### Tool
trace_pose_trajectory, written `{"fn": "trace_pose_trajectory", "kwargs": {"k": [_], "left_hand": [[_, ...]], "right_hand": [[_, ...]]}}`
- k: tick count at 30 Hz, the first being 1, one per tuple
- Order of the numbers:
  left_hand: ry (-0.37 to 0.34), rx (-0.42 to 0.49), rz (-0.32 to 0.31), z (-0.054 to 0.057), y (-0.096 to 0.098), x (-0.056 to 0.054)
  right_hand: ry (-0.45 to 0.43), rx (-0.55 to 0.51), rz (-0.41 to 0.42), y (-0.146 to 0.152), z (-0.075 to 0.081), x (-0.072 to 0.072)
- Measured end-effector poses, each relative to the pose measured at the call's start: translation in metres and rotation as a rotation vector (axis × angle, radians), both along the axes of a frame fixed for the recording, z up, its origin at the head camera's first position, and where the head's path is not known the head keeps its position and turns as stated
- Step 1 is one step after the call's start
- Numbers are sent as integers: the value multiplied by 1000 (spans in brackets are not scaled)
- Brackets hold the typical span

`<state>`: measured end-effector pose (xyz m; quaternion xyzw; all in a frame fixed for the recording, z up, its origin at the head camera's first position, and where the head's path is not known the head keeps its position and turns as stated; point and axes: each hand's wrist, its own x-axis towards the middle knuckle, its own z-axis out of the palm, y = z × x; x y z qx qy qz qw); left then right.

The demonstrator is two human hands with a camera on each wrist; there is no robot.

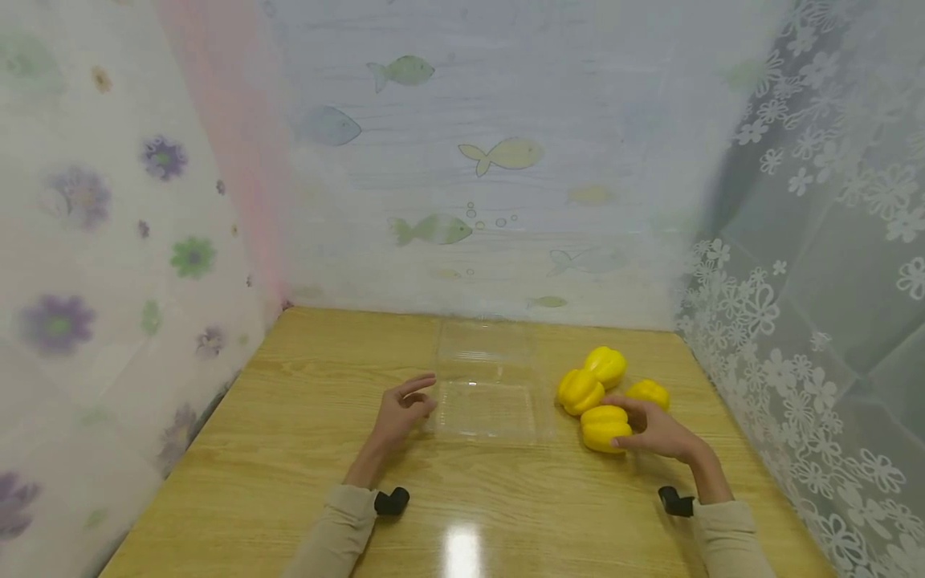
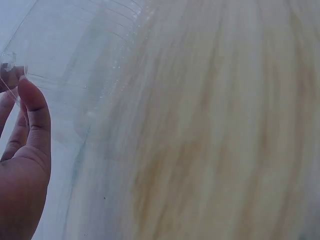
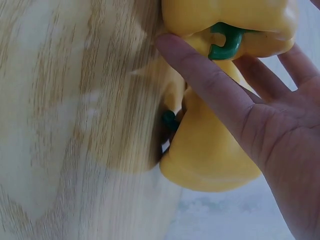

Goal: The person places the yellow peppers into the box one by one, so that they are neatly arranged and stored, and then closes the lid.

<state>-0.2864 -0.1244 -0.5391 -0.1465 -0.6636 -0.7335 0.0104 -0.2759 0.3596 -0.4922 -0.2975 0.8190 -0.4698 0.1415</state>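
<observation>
My left hand (image 1: 401,413) is at the left edge of a clear plastic container (image 1: 487,411), thumb and fingertips pinching its rim. In the left wrist view, the thumb (image 2: 34,107) lies against the container's transparent edge. On the right, my right hand (image 1: 661,433) holds the nearest yellow bell pepper (image 1: 604,428), thumb at its front and fingers behind. The right wrist view shows the held pepper's curved green stem. Beyond it are more yellow bell peppers, one to the left (image 1: 580,392), one farther back (image 1: 605,367) and one behind the right hand (image 1: 650,393).
The container's lid-like clear panel (image 1: 480,341) extends toward the back of the wooden table (image 1: 289,449). Patterned sheets hang at the back (image 1: 506,104), left (image 1: 108,265) and right (image 1: 817,265) of the table.
</observation>
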Motion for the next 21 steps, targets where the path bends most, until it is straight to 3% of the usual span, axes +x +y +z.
{"fn": "trace_pose_trajectory", "kwargs": {"k": [9, 21], "left_hand": [[-15, -56, 52, 3, 3, 2], [-75, -116, 48, 4, 0, 0]], "right_hand": [[-6, -1, -26, -1, -1, 2], [10, 4, -55, -1, -3, 5]]}}
